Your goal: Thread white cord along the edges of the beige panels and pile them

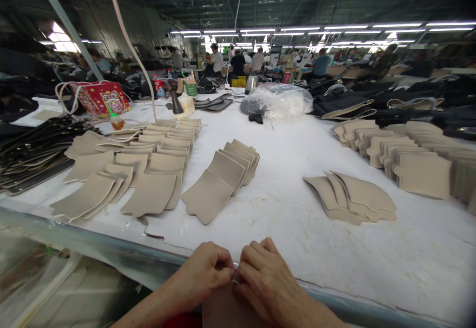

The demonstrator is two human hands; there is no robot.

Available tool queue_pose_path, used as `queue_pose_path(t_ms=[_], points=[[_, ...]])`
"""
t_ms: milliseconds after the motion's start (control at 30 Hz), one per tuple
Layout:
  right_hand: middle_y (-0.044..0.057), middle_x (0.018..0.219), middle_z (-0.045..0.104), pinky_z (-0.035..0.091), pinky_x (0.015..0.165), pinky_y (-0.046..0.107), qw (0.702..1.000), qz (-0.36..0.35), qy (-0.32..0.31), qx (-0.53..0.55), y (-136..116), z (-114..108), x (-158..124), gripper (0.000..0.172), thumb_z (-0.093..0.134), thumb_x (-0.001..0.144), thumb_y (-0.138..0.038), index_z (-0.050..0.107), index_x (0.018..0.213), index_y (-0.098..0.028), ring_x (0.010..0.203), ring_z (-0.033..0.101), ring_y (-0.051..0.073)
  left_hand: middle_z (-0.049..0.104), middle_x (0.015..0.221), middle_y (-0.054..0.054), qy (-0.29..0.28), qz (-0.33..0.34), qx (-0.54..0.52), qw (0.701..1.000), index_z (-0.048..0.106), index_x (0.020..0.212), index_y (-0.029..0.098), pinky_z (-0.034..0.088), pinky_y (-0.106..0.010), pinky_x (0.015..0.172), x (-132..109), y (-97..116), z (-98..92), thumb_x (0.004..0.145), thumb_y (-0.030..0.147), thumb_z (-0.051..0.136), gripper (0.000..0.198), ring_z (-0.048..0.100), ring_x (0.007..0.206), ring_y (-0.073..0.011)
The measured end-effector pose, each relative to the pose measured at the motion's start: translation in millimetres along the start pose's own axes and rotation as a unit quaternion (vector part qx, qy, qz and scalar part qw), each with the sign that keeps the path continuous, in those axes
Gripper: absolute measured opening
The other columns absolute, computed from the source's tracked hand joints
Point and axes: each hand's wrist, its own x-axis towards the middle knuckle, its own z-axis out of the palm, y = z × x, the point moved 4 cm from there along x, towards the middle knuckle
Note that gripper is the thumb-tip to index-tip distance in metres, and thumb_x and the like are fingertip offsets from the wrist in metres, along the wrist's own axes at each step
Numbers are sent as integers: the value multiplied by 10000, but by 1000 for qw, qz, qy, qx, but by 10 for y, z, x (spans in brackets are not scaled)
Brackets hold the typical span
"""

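Observation:
At the table's front edge, my left hand [213, 268] and my right hand [262, 273] meet, fingers bent and pinched together. Both grip the upper end of a taupe piece [223, 308] that hangs below them, partly hidden by the hands and forearms. Beyond them on the white table [282, 209] lies a small fanned stack of taupe pieces [213, 191]. Another few curved taupe pieces [353, 196] rest to the right. Rows of overlapping taupe pieces [152, 189] spread over the left side, and more stacks [420, 171] stand at the far right.
A dark stack [33, 154] lies at the far left, near a red patterned bag [102, 97] and a small bottle [116, 121]. Clear plastic wrap [278, 100], a kettle [251, 84] and black goods [345, 102] sit at the back. A cable [130, 45] hangs down; several people work beyond.

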Motion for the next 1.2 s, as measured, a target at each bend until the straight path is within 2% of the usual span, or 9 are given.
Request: queue_pose_path(t_ms=[167, 267, 333, 467, 600, 700, 800, 933, 1200], points=[[-28, 835, 603, 356, 806, 347, 990, -57, -46, 124, -179, -440, 48, 240, 647, 912, -299, 556, 708, -210, 881, 521, 169, 437, 566, 44, 28, 12, 14, 999, 566, 608, 144, 232, -229, 532, -5, 133, -225, 668, 218, 481, 129, 370, 588, -113], [-7, 897, 626, 391, 892, 349, 971, -93, -76, 207, -240, -675, 45, 362, 486, 1006, -387, 561, 687, -233, 949, 540, 179, 388, 531, 58, -11, 13, -18, 1000, 555, 623, 149, 198, -227, 484, -14, 243, -256, 694, 244, 508, 128, 310, 525, -96], [16, 959, 619, 413, 915, 358, 965, -82, -77, 235, -184, -629, 25, 362, 516, 970, -432, 560, 663, -244, 994, 546, 201, 385, 544, 56, -65, 25, -47, 996, 553, 619, 146, 208, -222, 486, -23, 289, -162, 709, 268, 541, 152, 301, 540, -94], [36, 1030, 603, 447, 913, 367, 968, -56, -27, 243, -31, -249, -120, 315, 672, 820, -372, 465, 631, -228, 1013, 552, 222, 416, 620, 34, -149, 37, -105, 983, 556, 643, 142, 276, -219, 540, -86, 218, 77, 800, 404, 565, 305, 343, 603, -107], [43, 1070, 628, 452, 930, 363, 967, 4, -26, 254, -33, -160, -313, 172, 526, 800, -116, 408, 757, -234, 1014, 559, 196, 519, 699, 1, -115, 27, -122, 985, 657, 859, 126, 338, -220, 585, -255, 34, 56, 929, 562, 426, 498, 420, 638, -128], [49, 1077, 630, 465, 917, 362, 960, 34, -48, 274, -86, -268, -359, 163, 462, 838, -87, 406, 802, -235, 1001, 564, 195, 635, 841, -21, -90, 42, -42, 994, 694, 989, 162, 379, -225, 666, -422, 10, -18, 935, 508, 469, 416, 513, 746, -163], [57, 1081, 616, 474, 890, 367, 958, 60, -68, 271, -89, -280, -340, 137, 462, 857, -97, 435, 844, -231, 1007, 553, 211, 651, 833, -1, -62, 41, 49, 996, 719, 919, 189, 353, -220, 664, -524, 38, -18, 866, 380, 604, 230, 544, 774, -173], [64, 1022, 619, 461, 856, 398, 960, 81, -92, 252, -75, -206, -312, 127, 462, 849, -94, 457, 859, -221, 970, 538, 240, 622, 769, 6, -46, 54, 106, 992, 705, 810, 177, 325, -222, 664, -531, 40, 70, 905, 252, 518, 223, 546, 748, -152], [27, 887, 570, 418, 811, 360, 962, 88, -114, 232, -132, -232, -301, 146, 451, 878, -73, 437, 836, -212, 850, 509, 204, 619, 740, 11, -83, 64, 33, 994, 748, 840, 169, 352, -213, 664, -513, 67, 112, 914, 237, 485, 282, 570, 735, -151]])
